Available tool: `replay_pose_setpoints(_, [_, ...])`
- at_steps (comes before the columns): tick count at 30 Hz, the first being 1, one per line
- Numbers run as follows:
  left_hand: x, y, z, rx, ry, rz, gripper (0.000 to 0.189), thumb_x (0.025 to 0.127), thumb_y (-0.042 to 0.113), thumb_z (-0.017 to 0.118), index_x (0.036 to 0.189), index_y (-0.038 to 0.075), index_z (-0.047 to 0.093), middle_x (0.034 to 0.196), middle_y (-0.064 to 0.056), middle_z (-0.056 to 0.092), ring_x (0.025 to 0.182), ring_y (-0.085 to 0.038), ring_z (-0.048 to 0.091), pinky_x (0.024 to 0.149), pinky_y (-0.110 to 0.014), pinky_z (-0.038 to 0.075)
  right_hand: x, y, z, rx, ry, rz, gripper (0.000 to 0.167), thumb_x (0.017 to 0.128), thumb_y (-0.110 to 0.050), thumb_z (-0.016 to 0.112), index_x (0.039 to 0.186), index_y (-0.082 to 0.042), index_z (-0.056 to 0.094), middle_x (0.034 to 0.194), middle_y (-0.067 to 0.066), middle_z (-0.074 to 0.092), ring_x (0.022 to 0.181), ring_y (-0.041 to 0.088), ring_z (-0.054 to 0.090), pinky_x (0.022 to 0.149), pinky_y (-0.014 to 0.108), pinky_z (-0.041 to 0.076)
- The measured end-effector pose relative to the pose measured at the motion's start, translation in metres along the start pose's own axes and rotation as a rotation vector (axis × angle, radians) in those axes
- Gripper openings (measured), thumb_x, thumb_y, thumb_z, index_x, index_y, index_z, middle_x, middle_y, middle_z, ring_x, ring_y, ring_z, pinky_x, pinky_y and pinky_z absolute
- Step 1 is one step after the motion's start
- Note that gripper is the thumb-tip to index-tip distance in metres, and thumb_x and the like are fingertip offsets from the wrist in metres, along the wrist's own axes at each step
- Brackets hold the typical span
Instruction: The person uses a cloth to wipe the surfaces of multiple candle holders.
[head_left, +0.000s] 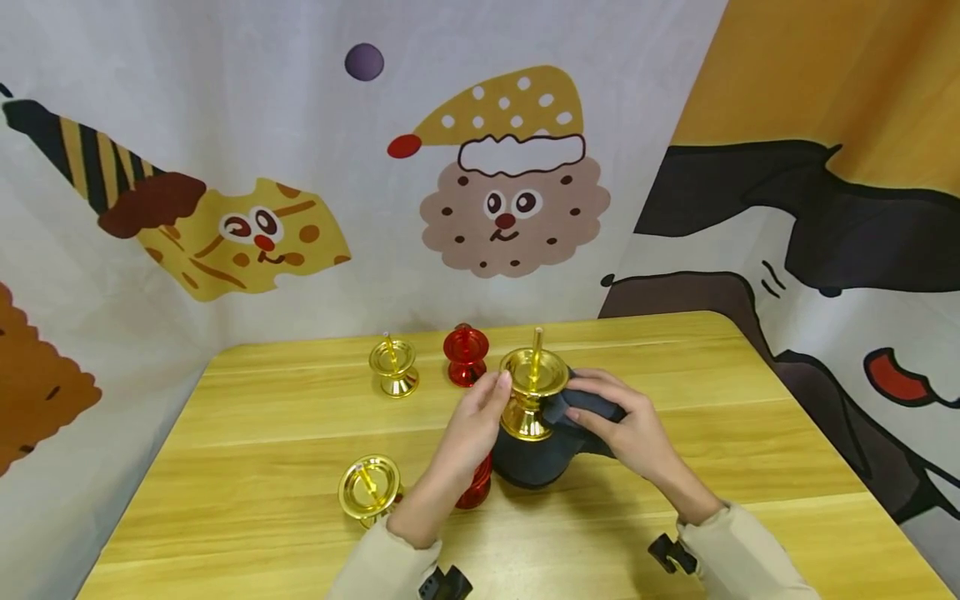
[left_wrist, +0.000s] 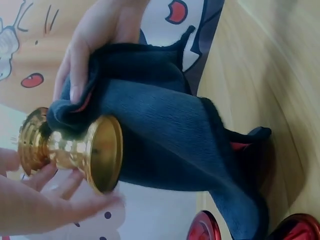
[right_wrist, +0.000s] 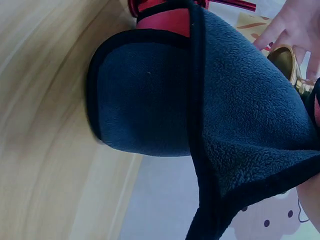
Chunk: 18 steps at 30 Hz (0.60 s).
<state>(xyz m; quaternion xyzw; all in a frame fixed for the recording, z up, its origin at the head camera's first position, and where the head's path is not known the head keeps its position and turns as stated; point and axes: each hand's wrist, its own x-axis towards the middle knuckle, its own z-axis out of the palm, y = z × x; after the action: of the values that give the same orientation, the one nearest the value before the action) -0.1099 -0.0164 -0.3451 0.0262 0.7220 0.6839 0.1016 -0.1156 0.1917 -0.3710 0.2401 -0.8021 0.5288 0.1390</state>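
My left hand holds a gold candle holder with an upright spike, lifted over the table. In the left wrist view the fingers curl round the waist of the gold holder. My right hand grips a dark blue-grey cloth and presses it against the holder's right side. The cloth hangs down in folds and shows a red underside in places. In the right wrist view the cloth covers most of the holder.
A small gold candle holder and a red one stand at the back of the wooden table. Another gold holder is at the front left. A red holder is partly hidden behind the left forearm. A printed curtain hangs behind.
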Motion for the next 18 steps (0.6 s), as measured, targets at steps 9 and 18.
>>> replay_pose_setpoints(9, [0.0013, -0.0046, -0.0042, 0.042, -0.141, 0.081, 0.056, 0.078, 0.011, 0.073, 0.128, 0.008, 0.05, 0.12, -0.012, 0.054, 0.107, -0.03, 0.048, 0.083, -0.04, 0.049, 0.0047, -0.0059, 0.0004, -0.011, 0.011, 0.067, 0.03, 0.081, 0.001, 0.066, 0.11, -0.004, 0.064, 0.12, 0.01, 0.054, 0.103, 0.008, 0.053, 0.075, 0.017, 0.05])
replay_pose_setpoints(18, [0.0, -0.008, -0.004, 0.046, -0.123, 0.077, 0.07, 0.07, 0.003, 0.078, 0.133, 0.013, 0.048, 0.109, -0.011, 0.062, 0.1, -0.027, 0.052, 0.082, -0.038, 0.049, 0.0064, -0.0081, 0.0002, -0.006, 0.0, 0.045, 0.032, 0.081, 0.0, 0.066, 0.113, -0.004, 0.063, 0.117, 0.01, 0.056, 0.1, 0.011, 0.054, 0.075, 0.018, 0.05])
